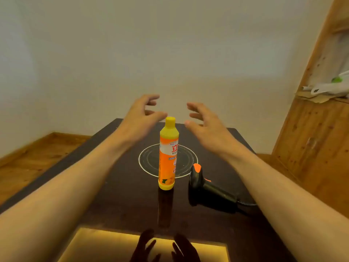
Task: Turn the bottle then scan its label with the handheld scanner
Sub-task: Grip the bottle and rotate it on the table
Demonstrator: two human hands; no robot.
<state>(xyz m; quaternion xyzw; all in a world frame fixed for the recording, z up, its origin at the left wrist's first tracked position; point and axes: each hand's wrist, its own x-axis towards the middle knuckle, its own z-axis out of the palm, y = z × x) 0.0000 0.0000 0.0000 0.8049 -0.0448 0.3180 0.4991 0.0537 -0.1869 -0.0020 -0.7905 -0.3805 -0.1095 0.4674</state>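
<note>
Starting from the left, the left hand (140,118) hangs in the air with its fingers spread and loosely curled, gripping nothing, its thumb close to the yellow cap (170,121) but, as far as this view shows, not touching it. Next comes the detergent bottle (168,157) itself, upright on the dark wooden table (120,195), its base resting on the near edge of a white circle (143,167) marked on the tabletop, with the orange-and-white label (172,150) turned partly to the right so that only a slice of the print shows. On the bottle's other side the right hand (205,125) mirrors the left: fingers apart, palm facing inward, empty, and clear of the plastic. Further right and nearer the viewer, the black handheld scanner (203,184) with its orange tip lies on the table, its cable (247,203) trailing off under the right forearm. The step in hand looks to be the turn, not yet begun. To do it well, I would judge that the left hand should settle on the shoulder or cap to steady the tall, narrow body while the right twists the waist, keeping the base flat on the wood so it does not tip. The barcode is not visible from here, so the turn should go on until it faces the person. The right hand then has only a short reach to the scanner, and should watch that the cable does not sweep the bottle.
</note>
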